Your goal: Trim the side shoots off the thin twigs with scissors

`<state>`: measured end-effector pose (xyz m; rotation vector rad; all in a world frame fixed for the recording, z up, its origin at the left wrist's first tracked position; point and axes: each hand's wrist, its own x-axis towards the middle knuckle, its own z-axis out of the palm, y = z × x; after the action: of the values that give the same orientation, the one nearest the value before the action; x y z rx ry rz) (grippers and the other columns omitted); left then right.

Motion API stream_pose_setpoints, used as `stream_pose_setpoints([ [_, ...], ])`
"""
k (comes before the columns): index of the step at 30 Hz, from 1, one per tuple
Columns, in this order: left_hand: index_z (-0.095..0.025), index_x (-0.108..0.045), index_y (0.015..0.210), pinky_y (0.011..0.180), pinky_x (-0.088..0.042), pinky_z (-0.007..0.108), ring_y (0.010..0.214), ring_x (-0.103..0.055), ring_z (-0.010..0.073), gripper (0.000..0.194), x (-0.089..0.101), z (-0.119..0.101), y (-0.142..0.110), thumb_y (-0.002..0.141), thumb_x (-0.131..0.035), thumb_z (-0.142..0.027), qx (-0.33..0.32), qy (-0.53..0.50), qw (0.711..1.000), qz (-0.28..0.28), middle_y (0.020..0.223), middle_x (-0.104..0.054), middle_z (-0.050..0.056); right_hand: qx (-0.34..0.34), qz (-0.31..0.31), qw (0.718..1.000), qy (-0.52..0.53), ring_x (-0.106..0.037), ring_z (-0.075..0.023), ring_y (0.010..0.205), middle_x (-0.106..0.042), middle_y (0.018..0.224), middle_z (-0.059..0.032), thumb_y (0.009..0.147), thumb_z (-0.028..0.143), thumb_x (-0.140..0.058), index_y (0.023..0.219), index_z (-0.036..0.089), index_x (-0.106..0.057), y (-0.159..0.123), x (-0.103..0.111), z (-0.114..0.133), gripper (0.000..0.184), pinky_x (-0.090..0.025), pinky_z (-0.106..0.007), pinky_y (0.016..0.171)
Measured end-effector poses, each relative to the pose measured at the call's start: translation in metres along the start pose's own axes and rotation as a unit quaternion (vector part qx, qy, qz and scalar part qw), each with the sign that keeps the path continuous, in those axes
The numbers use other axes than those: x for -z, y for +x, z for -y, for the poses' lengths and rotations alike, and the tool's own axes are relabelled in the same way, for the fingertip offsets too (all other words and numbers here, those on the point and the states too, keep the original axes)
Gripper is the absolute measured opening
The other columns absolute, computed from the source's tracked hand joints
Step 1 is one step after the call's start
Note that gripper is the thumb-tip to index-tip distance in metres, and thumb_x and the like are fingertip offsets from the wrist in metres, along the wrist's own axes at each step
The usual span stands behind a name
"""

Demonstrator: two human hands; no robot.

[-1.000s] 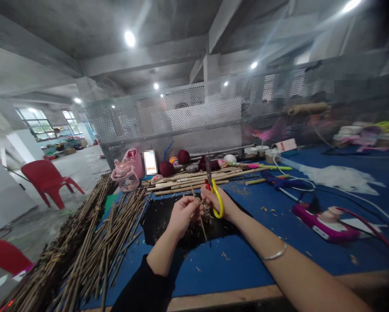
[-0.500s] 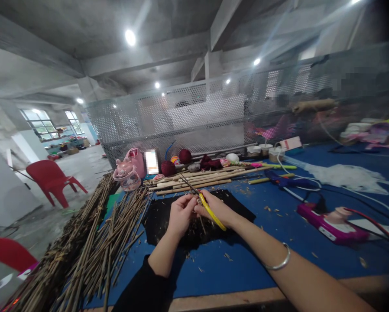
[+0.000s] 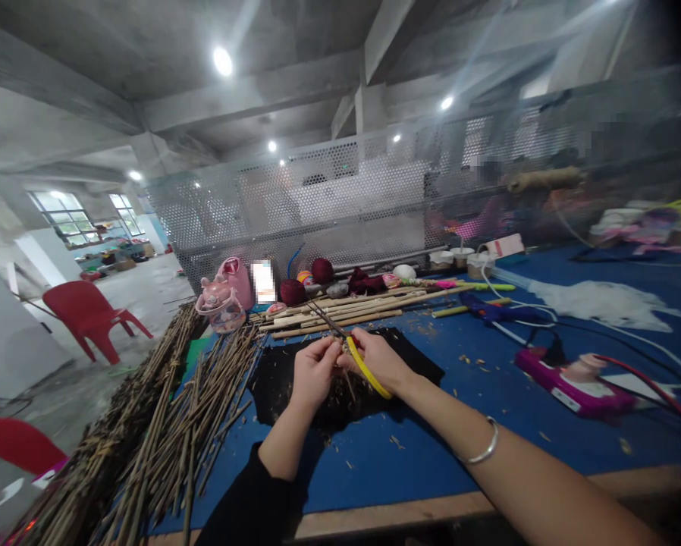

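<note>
Over a black cloth (image 3: pixel 275 379) strewn with plant scraps, my two hands meet almost fingertip to fingertip. My right hand (image 3: pixel 383 364) is closed on a pair of scissors (image 3: pixel 368 373) with yellow handles; the dark blades point away to the upper left. My left hand (image 3: pixel 312 371) is closed in a pinch on a thin twig (image 3: pixel 350 385), whose lower end shows beneath the fingers. Its upper part, between the fingertips, is mostly hidden. A bracelet circles my right forearm.
Loose dry sticks (image 3: pixel 209 402) and a thick bundle (image 3: pixel 130 409) lie left. Behind the cloth are pale rods (image 3: pixel 340 312), dark red yarn balls (image 3: pixel 292 292) and a pink bottle (image 3: pixel 221 307). A purple power strip (image 3: pixel 568 387), cables and a blue glue gun (image 3: pixel 497 311) lie right.
The view has shifted slightly. Both hands remain together over the black cloth, with the scissors still in my right hand; the fingers have moved only a little.
</note>
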<state>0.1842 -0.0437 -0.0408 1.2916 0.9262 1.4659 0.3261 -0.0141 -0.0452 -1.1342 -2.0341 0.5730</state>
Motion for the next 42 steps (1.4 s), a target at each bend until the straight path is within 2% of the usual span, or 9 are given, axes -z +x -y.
stream_pose_setpoints([
  [6,-0.012,-0.067,0.082,0.047,-0.047,0.020,0.052,-0.053,0.0090,0.029,0.001,0.002,0.000,0.067,-0.063,-0.036,0.010,-0.001,1.000,-0.019,0.068,-0.063,0.002,0.007,-0.005,1.000,0.012,-0.044,-0.0104,0.054,-0.054,0.062,0.0016,0.072,0.052,-0.053,0.073,0.017,-0.047,0.002,-0.001,0.001,0.035,-0.032,-0.020,0.050],
  [9,-0.012,-0.067,0.084,0.048,-0.047,0.019,0.053,-0.054,0.0089,0.029,0.002,0.003,0.001,0.068,-0.063,-0.036,0.011,0.003,1.000,-0.021,0.071,-0.064,0.003,-0.006,-0.001,1.000,-0.029,-0.047,-0.0116,0.057,-0.056,0.064,0.0005,0.073,0.051,-0.051,0.075,0.018,-0.048,0.002,0.000,0.002,0.034,-0.032,-0.020,0.052],
  [13,-0.012,-0.067,0.087,0.048,-0.045,0.019,0.055,-0.055,0.0102,0.029,0.004,0.006,0.002,0.070,-0.060,-0.036,0.000,0.017,1.000,-0.012,0.073,-0.064,0.004,-0.039,0.002,0.995,-0.095,-0.054,-0.0154,0.066,-0.059,0.073,-0.0022,0.068,0.050,-0.059,0.086,0.019,-0.048,0.000,0.003,0.005,0.037,-0.032,-0.021,0.055],
  [17,-0.012,-0.068,0.088,0.060,-0.047,0.023,0.064,-0.058,0.0141,0.028,0.005,0.007,0.004,0.072,-0.058,-0.033,-0.041,0.062,0.997,-0.003,0.073,-0.066,0.005,0.002,0.000,0.997,-0.083,-0.054,-0.0174,0.079,-0.058,0.088,-0.0060,0.067,0.047,-0.061,0.093,0.019,-0.046,-0.001,0.004,0.009,0.041,-0.036,-0.024,0.065],
  [21,-0.013,-0.067,0.094,0.069,-0.046,0.025,0.071,-0.059,0.0158,0.028,0.005,0.006,0.004,0.074,-0.056,-0.030,-0.071,0.090,0.993,0.002,0.079,-0.068,0.006,0.026,-0.010,0.995,-0.093,-0.053,-0.0183,0.083,-0.056,0.090,-0.0071,0.068,0.047,-0.061,0.091,0.018,-0.046,-0.001,0.003,0.010,0.041,-0.037,-0.027,0.070],
  [27,-0.013,-0.067,0.091,0.069,-0.045,0.025,0.073,-0.059,0.0160,0.026,0.004,0.005,0.003,0.075,-0.055,-0.029,-0.089,0.127,0.988,-0.007,0.083,-0.068,0.006,-0.006,0.011,0.997,-0.074,-0.056,-0.0171,0.074,-0.059,0.083,-0.0050,0.069,0.048,-0.059,0.091,0.019,-0.046,-0.003,0.001,0.009,0.038,-0.035,-0.023,0.061],
  [33,-0.013,-0.068,0.085,0.066,-0.045,0.023,0.069,-0.057,0.0145,0.025,0.005,0.005,0.002,0.077,-0.053,-0.032,-0.098,0.131,0.986,-0.015,0.075,-0.066,0.004,-0.023,0.001,0.997,-0.080,-0.054,-0.0152,0.063,-0.061,0.072,-0.0029,0.068,0.051,-0.058,0.085,0.019,-0.049,-0.001,-0.002,0.004,0.037,-0.031,-0.021,0.053],
  [38,-0.014,-0.065,0.091,0.060,-0.045,0.022,0.065,-0.056,0.0131,0.029,0.007,0.011,0.003,0.077,-0.052,-0.035,-0.068,0.109,0.991,-0.025,0.078,-0.065,0.004,-0.027,0.002,0.995,-0.093,-0.055,-0.0155,0.063,-0.061,0.070,-0.0032,0.073,0.051,-0.053,0.081,0.019,-0.051,0.001,-0.002,0.005,0.034,-0.031,-0.021,0.053],
  [42,-0.012,-0.065,0.080,0.057,-0.044,0.021,0.059,-0.054,0.0119,0.027,0.006,0.009,0.003,0.078,-0.050,-0.035,-0.082,0.109,0.990,-0.023,0.067,-0.062,0.003,-0.043,-0.004,0.987,-0.152,-0.058,-0.0193,0.070,-0.062,0.074,-0.0041,0.070,0.052,-0.056,0.088,0.019,-0.049,-0.001,-0.002,0.007,0.038,-0.031,-0.023,0.055],
])
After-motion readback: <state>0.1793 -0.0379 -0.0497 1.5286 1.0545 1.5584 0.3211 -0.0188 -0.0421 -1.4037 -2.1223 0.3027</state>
